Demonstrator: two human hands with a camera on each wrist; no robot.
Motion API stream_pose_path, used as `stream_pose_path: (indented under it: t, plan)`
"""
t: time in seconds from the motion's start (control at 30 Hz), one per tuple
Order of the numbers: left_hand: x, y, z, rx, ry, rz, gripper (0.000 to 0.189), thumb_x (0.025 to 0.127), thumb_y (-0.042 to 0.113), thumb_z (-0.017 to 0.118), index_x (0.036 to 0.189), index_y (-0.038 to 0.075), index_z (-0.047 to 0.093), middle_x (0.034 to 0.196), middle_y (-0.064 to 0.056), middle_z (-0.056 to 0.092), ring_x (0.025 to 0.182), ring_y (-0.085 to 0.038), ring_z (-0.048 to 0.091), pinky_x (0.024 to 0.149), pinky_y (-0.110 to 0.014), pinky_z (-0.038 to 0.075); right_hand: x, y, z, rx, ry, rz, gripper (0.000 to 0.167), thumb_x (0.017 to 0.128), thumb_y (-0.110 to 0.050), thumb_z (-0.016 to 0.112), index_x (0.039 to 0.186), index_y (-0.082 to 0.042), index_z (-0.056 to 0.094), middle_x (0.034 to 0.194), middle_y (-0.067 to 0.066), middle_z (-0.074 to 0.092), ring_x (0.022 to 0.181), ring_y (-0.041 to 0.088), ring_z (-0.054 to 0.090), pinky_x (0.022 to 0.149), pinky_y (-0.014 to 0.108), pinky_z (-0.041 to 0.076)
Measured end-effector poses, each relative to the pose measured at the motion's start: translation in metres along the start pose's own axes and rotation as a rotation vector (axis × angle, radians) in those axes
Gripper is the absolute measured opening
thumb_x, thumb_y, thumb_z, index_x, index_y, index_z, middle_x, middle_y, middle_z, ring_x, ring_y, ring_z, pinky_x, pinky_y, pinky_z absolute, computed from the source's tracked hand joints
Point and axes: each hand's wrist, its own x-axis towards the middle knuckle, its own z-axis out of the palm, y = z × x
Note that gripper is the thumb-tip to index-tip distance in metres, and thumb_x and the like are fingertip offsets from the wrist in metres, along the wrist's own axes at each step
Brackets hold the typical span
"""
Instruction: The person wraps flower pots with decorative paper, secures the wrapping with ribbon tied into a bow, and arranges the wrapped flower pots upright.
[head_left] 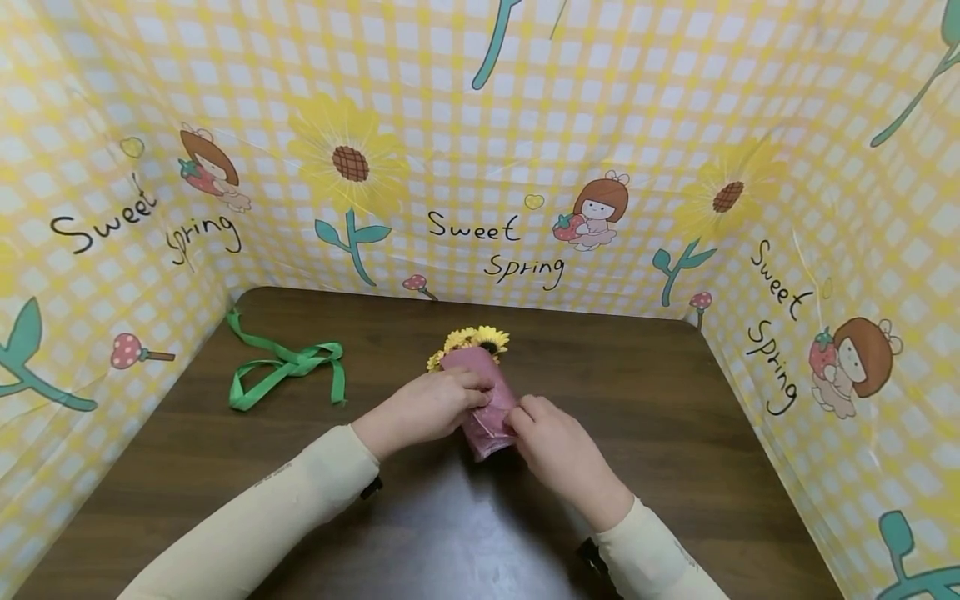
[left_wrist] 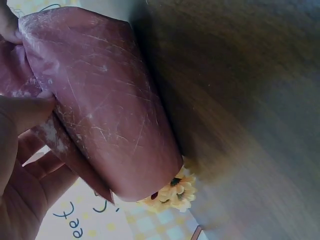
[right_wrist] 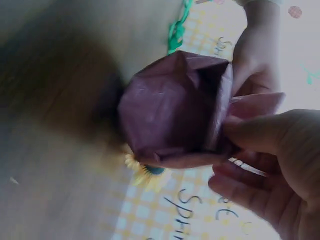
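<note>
A bouquet of yellow artificial sunflowers [head_left: 489, 337] lies on the table, rolled in pink wrapping paper [head_left: 480, 364]. Only the flower heads stick out at the far end. My left hand [head_left: 438, 404] pinches the paper's overlapping edge near the middle of the roll; the left wrist view shows the thumb on that edge and the other fingers behind it. Nearer the bottom, my right hand [head_left: 558, 450] pinches the same paper. In the right wrist view the roll's near end [right_wrist: 160, 110] is folded inward and partly gaping, with the right thumb on its rim. Stems are hidden inside.
A loose green ribbon [head_left: 288, 362] lies in loops on the table's left side. The dark wooden table [head_left: 637, 375] is walled at the back and both sides by a yellow checked cloth [head_left: 465, 183] with printed flowers and lettering.
</note>
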Motion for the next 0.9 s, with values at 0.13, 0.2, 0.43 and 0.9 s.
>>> stream_pose_path:
  t: [0.13,0.2,0.43,0.9]
  plan:
    - [0.001,0.000,-0.002,0.003,-0.012,-0.022,0.028,0.093,0.011,0.072,0.120,0.016,0.077,0.126,0.000,0.070,0.115,-0.019,0.064,0.096,-0.035,0.055,-0.005,0.000,0.004,-0.149,0.021,-0.125,0.011,0.092,0.003,0.060,0.089,-0.007,0.062,0.085,0.004,0.054,0.076,0.021,0.055,0.062,0.030,0.051]
    - [0.001,0.001,-0.003,0.007,-0.024,-0.037,0.030,0.093,0.010,0.071,0.121,0.016,0.077,0.127,0.001,0.071,0.117,-0.019,0.064,0.097,-0.035,0.055,-0.008,-0.001,0.006,-0.211,0.070,-0.182,0.019,0.097,0.003,0.048,0.092,-0.005,0.065,0.087,0.006,0.055,0.075,0.022,0.054,0.063,0.030,0.051]
    - [0.002,0.002,-0.005,0.004,-0.065,-0.051,0.034,0.091,0.007,0.072,0.122,0.017,0.077,0.128,0.003,0.072,0.122,-0.014,0.065,0.095,-0.034,0.057,-0.015,0.000,0.012,-0.263,0.293,-0.392,0.031,0.100,0.005,0.044,0.101,-0.001,0.074,0.094,0.009,0.066,0.081,0.023,0.064,0.077,0.033,0.058]
    - [0.003,0.006,-0.004,0.045,-0.049,0.004,0.036,0.090,0.017,0.074,0.125,0.011,0.075,0.128,-0.004,0.072,0.118,-0.023,0.065,0.097,-0.037,0.056,-0.012,-0.005,0.015,-0.310,0.008,0.069,0.030,0.087,-0.011,0.073,0.115,-0.001,0.070,0.072,0.004,0.068,0.061,0.019,0.062,0.051,0.033,0.052]
